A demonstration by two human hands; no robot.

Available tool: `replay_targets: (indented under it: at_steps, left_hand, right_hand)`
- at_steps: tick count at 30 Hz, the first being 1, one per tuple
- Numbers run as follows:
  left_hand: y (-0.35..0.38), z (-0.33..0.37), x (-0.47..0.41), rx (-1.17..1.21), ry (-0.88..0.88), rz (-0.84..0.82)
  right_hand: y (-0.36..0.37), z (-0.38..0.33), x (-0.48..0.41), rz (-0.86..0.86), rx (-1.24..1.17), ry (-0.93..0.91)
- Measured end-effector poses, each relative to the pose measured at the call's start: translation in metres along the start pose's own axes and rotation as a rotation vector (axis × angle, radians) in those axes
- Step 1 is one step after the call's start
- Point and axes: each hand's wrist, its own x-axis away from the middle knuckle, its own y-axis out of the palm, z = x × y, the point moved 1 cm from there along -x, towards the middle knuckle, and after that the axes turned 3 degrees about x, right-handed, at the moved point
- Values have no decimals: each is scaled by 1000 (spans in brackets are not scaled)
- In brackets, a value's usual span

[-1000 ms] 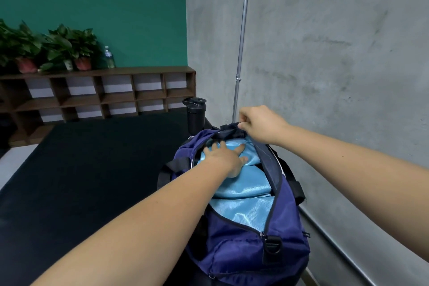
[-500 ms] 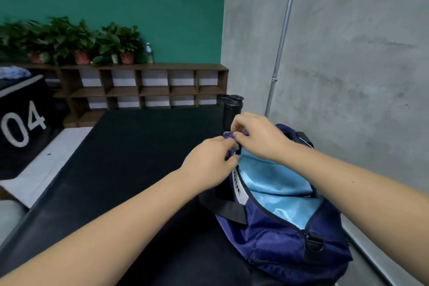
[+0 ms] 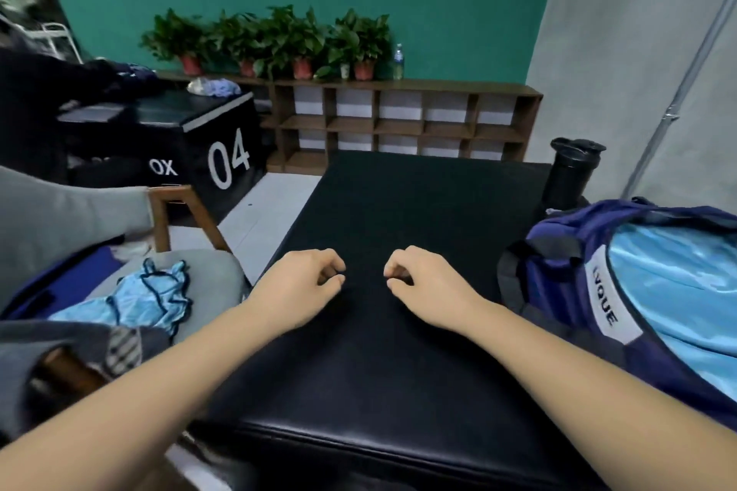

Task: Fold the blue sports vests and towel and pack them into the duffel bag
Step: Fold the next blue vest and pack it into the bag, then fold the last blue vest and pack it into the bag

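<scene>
Now, over the black padded bench point(image 3: 399, 391), left hand point(image 3: 297, 287) and right hand point(image 3: 428, 283) hang loosely curled, gripping nothing. Shiny light-blue fabric point(image 3: 678, 283) fills the open navy duffel bag point(image 3: 558, 271) at right; 1 crumpled light-blue vest point(image 3: 147, 299) lies on the grey chair cushion point(image 3: 215, 275) at left.

Room fittings: bench, box, shelving, greenery.
Black padded bench point(image 3: 399, 351) in the foreground, with a black lidded flask point(image 3: 570, 175) upright at its far right corner and a metal pole point(image 3: 686, 92) against the grey wall. On the left, a grey-cushioned wooden chair point(image 3: 217, 271) and a black box point(image 3: 223, 155) marked "04". Along the green wall, a low wooden cubby shelf point(image 3: 399, 124) carrying a row of potted plants point(image 3: 295, 40) and a clear bottle point(image 3: 398, 61).
</scene>
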Motion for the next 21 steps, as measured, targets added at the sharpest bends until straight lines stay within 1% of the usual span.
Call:
replay_targets:
  at_steps: [7, 10, 14, 17, 21]
  left_hand:
    - [-32, -108, 33, -158, -195, 23]
    - [-44, -153, 32, -224, -311, 21]
    - [-56, -213, 22, -307, -470, -51]
    - [-56, -242, 15, -386, -558, -122]
    - [-35, -283, 10, -445, -686, -238]
  right_hand:
    - [75, -43, -18, -32, -13, -40]
    - [95, -51, -19, 24, 18, -51]
    - [109, -55, -19, 72, 148, -77]
    - [111, -53, -17, 78, 173, -73]
    - [113, -49, -16, 83, 183, -78]
